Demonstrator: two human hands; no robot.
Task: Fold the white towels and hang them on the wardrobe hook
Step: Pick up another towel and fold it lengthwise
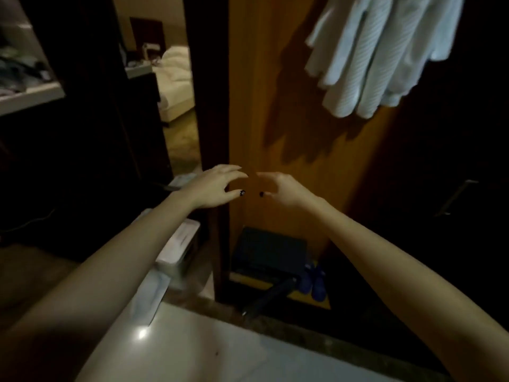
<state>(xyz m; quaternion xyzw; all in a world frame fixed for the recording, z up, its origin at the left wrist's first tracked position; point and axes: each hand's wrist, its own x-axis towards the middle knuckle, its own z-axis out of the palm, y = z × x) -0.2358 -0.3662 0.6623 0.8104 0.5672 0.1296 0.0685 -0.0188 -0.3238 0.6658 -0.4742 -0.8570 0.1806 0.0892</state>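
Several white ribbed towels (380, 53) hang in folds at the upper right, inside the open wardrobe, in front of its orange wooden side panel (264, 106). The hook itself is out of sight above the frame. My left hand (217, 187) and my right hand (283, 188) are held out side by side in front of the panel, well below the towels. Both hands hold nothing, fingers spread and slightly curled, fingertips almost meeting.
On the wardrobe floor lie a dark flat case (270, 252), blue slippers (314, 279) and a black handle (270, 296). A white box (179, 249) stands by the door frame. A bed with white bedding (176, 73) shows through the doorway. Pale tiles (220, 348) cover the near floor.
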